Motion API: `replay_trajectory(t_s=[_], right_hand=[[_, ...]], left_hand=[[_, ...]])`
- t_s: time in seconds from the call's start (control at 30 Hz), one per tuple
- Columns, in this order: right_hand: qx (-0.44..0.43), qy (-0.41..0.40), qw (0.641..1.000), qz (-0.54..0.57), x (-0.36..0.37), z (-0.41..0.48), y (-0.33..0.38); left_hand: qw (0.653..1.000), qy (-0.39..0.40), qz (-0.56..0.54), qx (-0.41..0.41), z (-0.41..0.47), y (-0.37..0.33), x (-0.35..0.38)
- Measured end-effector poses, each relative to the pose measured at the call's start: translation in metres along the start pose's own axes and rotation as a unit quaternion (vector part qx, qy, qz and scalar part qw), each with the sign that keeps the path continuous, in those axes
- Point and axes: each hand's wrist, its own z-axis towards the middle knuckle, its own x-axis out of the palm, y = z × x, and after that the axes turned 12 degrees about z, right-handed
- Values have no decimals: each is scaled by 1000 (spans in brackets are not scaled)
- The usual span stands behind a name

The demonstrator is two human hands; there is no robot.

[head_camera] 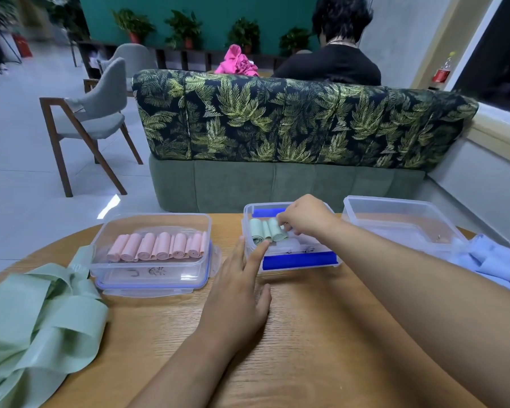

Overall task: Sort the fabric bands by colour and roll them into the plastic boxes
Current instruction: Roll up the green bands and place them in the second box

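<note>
From where I stood, the leaf-print sofa (277, 113) filled the room behind the work, with a person seated beyond it facing away. In front of it was the round wooden table (321, 334), and I read it like a clock from the worker's seat.

At nine o'clock lay a loose heap of green bands (36, 319), unrolled and tangled. I took it for the supply waiting its turn, kept to the side of the free hand. At three o'clock a crumple of pale blue bands (489, 260) sat just beside the empty box (365, 213) at two o'clock, which I judged was meant for them.

The pink box (147, 278) at eleven o'clock looked finished. Its pink rolls (156, 245) stood side by side in one tight row, so that each one stopped its neighbour from unwinding.

The blue-clipped box (299, 262) at twelve o'clock was the one being worked on. The left hand (236, 293) lay flat on the wood with its fingers straight, and its forefinger reached the box's near-left wall, I guessed to stop the light box sliding.

The right hand (304, 219) hung over the box with its fingers curled down, pinching the rightmost green roll (278, 232). It was pressing that roll against the other green rolls (258, 234) at the box's left end, probably so the coil would stay shut. With only a few rolls inside, the green sorting seemed barely begun.
</note>
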Motion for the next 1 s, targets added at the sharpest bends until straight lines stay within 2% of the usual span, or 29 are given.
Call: replay_trajectory(t_s=[0.3,0.53,0.67,0.8,1.0], right_hand=[[-33,-19,997,-71,-11,-16,-7],[-168,1,984,66,-8,-80,-2],[-197,32,973,113,3,-114,2],[-224,59,965,127,39,-140,3],[-232,159,951,127,131,-180,16]], left_hand=[[999,-26,-25,-15,-1,1,-1],[994,-107,-10,-22,-8,1,-14],[989,-131,27,-65,-31,5,-28],[980,-151,80,-104,-66,25,-50],[954,-203,101,-196,-136,61,-100]])
